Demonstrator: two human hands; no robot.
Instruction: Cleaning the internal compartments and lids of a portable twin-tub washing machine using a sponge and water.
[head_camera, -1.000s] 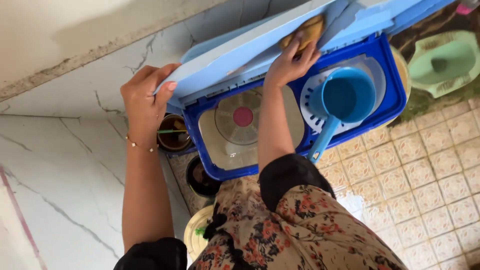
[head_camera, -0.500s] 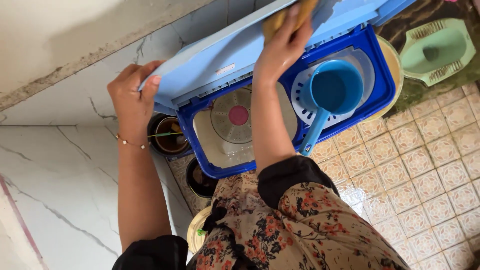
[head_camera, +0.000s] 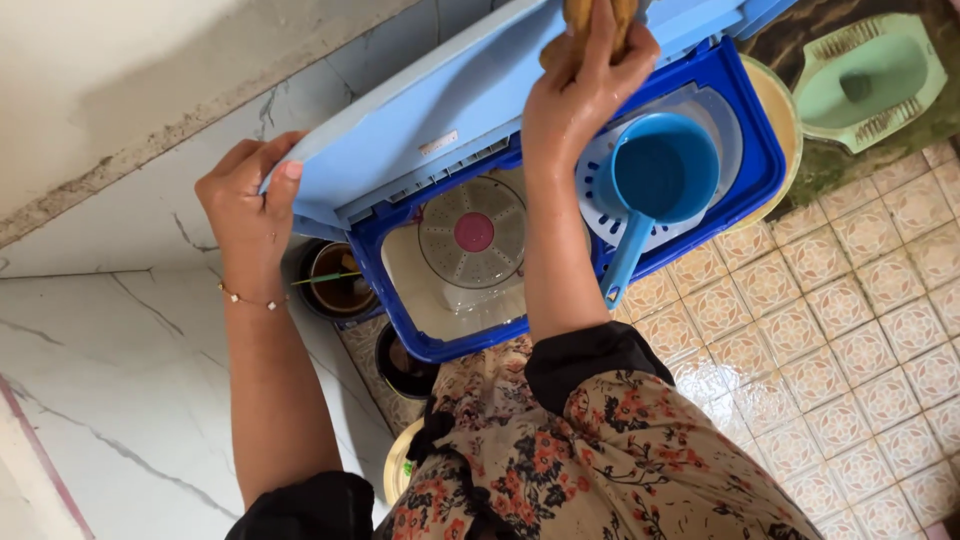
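Seen from above, the left hand (head_camera: 245, 195) grips the corner of a washing machine's raised pale blue lid (head_camera: 440, 110), likely light, stiff plastic best held by its edge, while the right hand (head_camera: 585, 85) presses a soft, probably wet yellow sponge (head_camera: 592, 18) against it.

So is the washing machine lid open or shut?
Open. The lid is tipped up, left hand holding its edge, and the tub shows underneath.

The left hand (head_camera: 243, 195) grips the raised pale blue lid (head_camera: 440, 110) at its left end. The right hand (head_camera: 580, 85) presses a yellow sponge (head_camera: 580, 15) against it, above the blue dipper (head_camera: 655, 185).
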